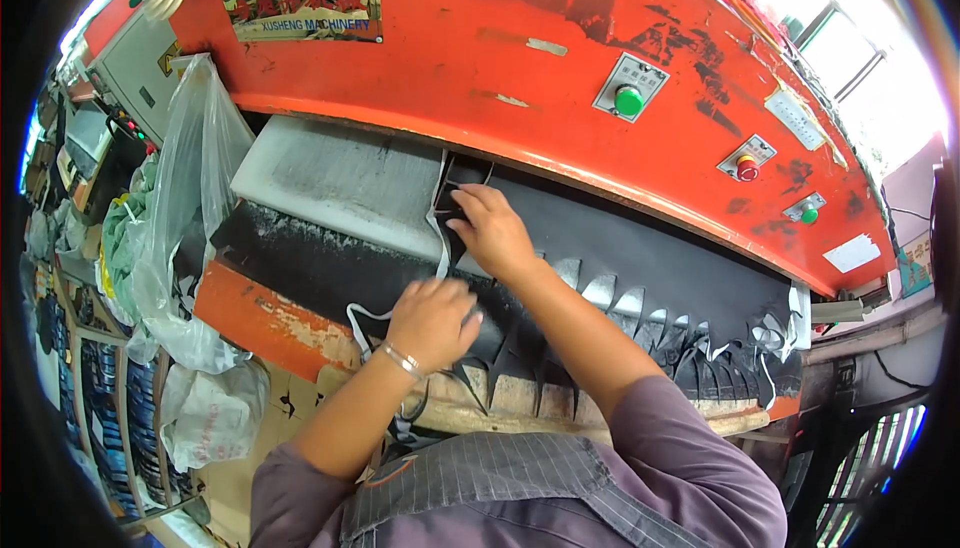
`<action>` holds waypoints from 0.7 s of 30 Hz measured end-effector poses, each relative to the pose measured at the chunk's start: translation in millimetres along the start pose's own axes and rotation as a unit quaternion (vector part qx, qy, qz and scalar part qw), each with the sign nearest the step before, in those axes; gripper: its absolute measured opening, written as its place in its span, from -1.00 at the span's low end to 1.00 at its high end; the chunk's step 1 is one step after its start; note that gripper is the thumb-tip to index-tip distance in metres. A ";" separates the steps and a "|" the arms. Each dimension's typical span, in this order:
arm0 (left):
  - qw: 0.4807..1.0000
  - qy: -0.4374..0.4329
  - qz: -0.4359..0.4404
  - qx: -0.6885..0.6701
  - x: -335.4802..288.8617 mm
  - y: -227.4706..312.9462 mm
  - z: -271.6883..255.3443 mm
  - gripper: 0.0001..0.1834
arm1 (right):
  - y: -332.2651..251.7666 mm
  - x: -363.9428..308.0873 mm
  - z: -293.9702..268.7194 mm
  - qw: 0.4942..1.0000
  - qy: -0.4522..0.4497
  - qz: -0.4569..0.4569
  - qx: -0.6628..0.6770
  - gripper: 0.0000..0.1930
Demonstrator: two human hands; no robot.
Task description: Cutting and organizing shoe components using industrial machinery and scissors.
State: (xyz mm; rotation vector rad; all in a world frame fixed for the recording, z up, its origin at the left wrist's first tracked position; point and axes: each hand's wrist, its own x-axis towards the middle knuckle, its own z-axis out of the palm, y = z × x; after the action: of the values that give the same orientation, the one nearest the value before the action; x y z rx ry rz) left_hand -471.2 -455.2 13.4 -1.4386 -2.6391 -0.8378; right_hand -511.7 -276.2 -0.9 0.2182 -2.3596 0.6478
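My right hand (492, 233) reaches under the front of the orange press, its fingers closed on a thin-walled metal cutting die (468, 174). The die stands at the left edge of a black sheet (630, 243), whose near side is cut into pointed strips. My left hand (432, 323), with a bracelet at the wrist, hovers nearer to me over black scraps (340, 273). Motion smears its fingers, so I cannot tell whether they hold anything. A narrow white strip (440, 248) hangs down between the two hands.
A whitish cutting slab (340, 183) lies left of the die. Above the bed runs the orange press body (430, 78), with green buttons (628, 101) and a red button (747, 169). Clear plastic bags (190, 218) hang on the left. A worn wooden edge (540, 408) lies before me.
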 end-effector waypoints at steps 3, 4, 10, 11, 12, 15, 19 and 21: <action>0.997 0.012 -0.011 0.080 25.3 -17.8 13.5 -0.55 | 12.5 12.6 17.9 0.984 -0.145 -0.051 -0.093 -0.88; 0.994 -0.013 -0.002 0.111 24.9 -23.1 16.2 -0.50 | 16.5 16.5 15.3 0.987 -0.122 -0.077 -0.076 -0.88; 0.995 -0.068 0.004 0.071 13.7 -34.5 21.7 -0.46 | 42.1 21.0 -41.0 0.972 -0.227 -0.024 0.050 -0.90; 0.997 -0.044 0.017 0.053 17.7 -36.4 21.6 -0.51 | 41.8 12.2 -45.5 0.972 -0.230 -0.022 0.051 -0.90; 0.998 -0.047 0.008 0.041 24.8 -40.2 21.9 -0.51 | 37.9 -3.3 -50.1 0.975 -0.219 -0.011 0.019 -0.87; 0.994 0.015 -0.062 -0.091 54.7 -51.6 33.7 -0.76 | 40.3 -34.5 -47.7 0.980 -0.196 0.018 -0.021 -0.82; 0.989 0.054 -0.069 -0.118 98.0 -69.8 61.7 -0.68 | 45.2 -55.4 -40.4 0.983 -0.114 0.099 -0.104 -0.48; 0.984 0.022 -0.091 -0.152 106.7 -73.8 71.3 -0.61 | 49.0 -55.7 -38.1 0.950 -0.095 0.245 -0.166 -0.19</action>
State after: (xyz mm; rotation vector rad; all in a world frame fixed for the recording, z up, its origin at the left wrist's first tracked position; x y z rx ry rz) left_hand -574.1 -371.3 -52.1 -1.2222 -2.7324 -1.3233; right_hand -463.4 -215.5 -31.5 -0.4908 -2.6848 0.4504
